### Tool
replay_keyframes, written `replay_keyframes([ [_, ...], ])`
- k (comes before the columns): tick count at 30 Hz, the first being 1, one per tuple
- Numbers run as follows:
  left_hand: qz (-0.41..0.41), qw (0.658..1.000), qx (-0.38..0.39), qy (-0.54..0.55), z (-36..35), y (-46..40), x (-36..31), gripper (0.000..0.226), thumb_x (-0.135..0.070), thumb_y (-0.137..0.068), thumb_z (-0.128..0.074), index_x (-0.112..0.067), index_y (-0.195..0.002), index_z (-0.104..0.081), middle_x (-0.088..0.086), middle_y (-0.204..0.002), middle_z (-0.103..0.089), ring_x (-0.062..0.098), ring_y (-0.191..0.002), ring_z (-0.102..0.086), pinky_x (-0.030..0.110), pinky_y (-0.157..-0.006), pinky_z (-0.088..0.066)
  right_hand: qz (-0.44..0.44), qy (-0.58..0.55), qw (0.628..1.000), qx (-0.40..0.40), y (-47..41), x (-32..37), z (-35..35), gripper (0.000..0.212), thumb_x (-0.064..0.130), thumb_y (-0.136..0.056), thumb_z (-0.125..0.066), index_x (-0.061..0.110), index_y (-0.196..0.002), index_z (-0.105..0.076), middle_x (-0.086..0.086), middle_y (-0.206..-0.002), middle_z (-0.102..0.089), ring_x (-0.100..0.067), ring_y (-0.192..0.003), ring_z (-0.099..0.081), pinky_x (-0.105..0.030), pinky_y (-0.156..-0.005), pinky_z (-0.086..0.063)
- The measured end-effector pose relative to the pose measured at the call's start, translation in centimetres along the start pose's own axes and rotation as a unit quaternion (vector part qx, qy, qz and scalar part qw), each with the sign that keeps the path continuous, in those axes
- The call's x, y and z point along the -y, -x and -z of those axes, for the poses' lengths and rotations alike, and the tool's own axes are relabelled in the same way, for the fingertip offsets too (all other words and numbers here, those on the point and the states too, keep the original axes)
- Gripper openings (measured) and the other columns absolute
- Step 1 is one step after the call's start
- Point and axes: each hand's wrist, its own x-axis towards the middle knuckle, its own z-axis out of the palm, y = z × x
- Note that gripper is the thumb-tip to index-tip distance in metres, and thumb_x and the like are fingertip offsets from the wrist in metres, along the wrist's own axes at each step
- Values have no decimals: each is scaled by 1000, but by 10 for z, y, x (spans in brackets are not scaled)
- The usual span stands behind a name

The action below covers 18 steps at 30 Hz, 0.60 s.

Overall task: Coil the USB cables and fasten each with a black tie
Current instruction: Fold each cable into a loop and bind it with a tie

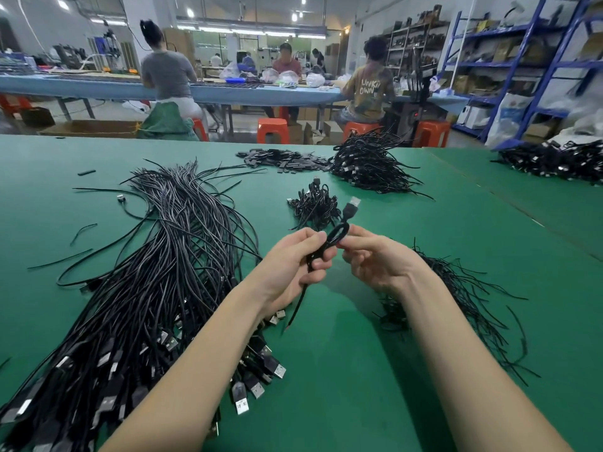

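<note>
- Nearest the viewer, on the green tabletop (342,370): big bundle of uncoiled cables (156,288) at left, laid roughly parallel, plugs toward the near edge, bare ends fanned toward the far side. Judged: feed stock, aligned so one can be drawn off by its plug.
- Near right, partly behind the right forearm: loose heap of thin black ties (463,298), close by the right hand; likely placed there for quick picking.
- Centre, lifted above the tabletop: cable in work (336,236), folded into a narrow elongated coil. Long axis runs from low-left to upper-right; USB plug (351,207) sticks out at the top, pointing up and away from the viewer. A loose tail hangs down below the left hand toward the tabletop.
- Left hand (293,265): fingers curled round the lower part of the coil, clamping the loops together so they cannot spring apart.
- Right hand (375,259): thumb and forefinger pinch the upper loop just under the plug, other fingers loosely curled. Whether a tie is already held there, cannot tell.
- Just beyond the hands: small pile of finished coils (315,203).
- Farther back: large heap of coils (368,164) and, left of it, a scatter of flat black pieces (284,159), identity unclear.
</note>
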Motion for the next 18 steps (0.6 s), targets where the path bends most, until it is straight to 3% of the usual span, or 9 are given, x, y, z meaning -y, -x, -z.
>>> replay_keyframes([
  [2,11,1000,20,-2,1,1,0,12,-14,-99,-54,-11,-92,-44,5,-74,-61,9,-60,-42,16,-45,-30,14,123,992,28,-2,19,1,33,-2,-67,-73,21,-90,-67,5,-72,-62,-1,-51,-49,-10,-41,-34],
  [4,17,999,36,-9,2,2,-1,14,-16,-92,-60,-11,-88,-47,8,-77,-64,10,-60,-46,15,-46,-33,24,278,957,72,-3,44,0,32,-12,-79,-65,18,-89,-66,2,-74,-63,-3,-49,-46,-13,-43,-30],
  [7,23,997,41,-67,0,1,3,13,-13,-90,-64,-8,-85,-53,13,-80,-69,11,-61,-54,15,-48,-40,19,511,848,142,-1,80,-14,27,-4,-87,-71,14,-101,-57,-2,-75,-67,-11,-56,-42,-25,-52,-27],
  [10,20,993,-3,-120,-3,-3,9,13,-10,-94,-65,-8,-85,-56,15,-86,-74,11,-64,-61,17,-53,-45,58,678,721,129,2,94,-40,28,7,-82,-82,13,-98,-60,1,-78,-76,-13,-61,-55,-29,-60,-42],
  [12,6,993,-45,-106,-2,-6,10,13,-11,-93,-66,-7,-86,-55,16,-86,-75,12,-64,-65,18,-52,-47,132,717,675,113,5,89,-54,26,9,-80,-83,15,-93,-61,3,-81,-78,-11,-66,-62,-32,-68,-51],
  [14,-15,993,-89,-75,1,-7,7,14,-11,-91,-69,-5,-92,-56,16,-85,-76,14,-63,-68,18,-51,-49,221,720,650,99,12,79,-59,24,6,-79,-80,15,-89,-60,6,-76,-76,-4,-60,-60,-20,-62,-49],
  [16,-35,990,-115,-75,3,-7,6,17,-12,-91,-71,-4,-102,-60,16,-85,-76,16,-67,-71,18,-54,-51,288,699,649,88,21,69,-55,22,2,-80,-77,13,-86,-58,7,-70,-71,-6,-57,-57,-17,-59,-45],
  [18,-71,985,-120,-98,3,-7,7,16,-11,-90,-72,-3,-102,-65,14,-85,-77,16,-70,-73,17,-59,-53,328,678,654,72,30,61,-49,21,2,-82,-76,13,-85,-57,0,-72,-69,-16,-61,-58,-27,-61,-49],
])
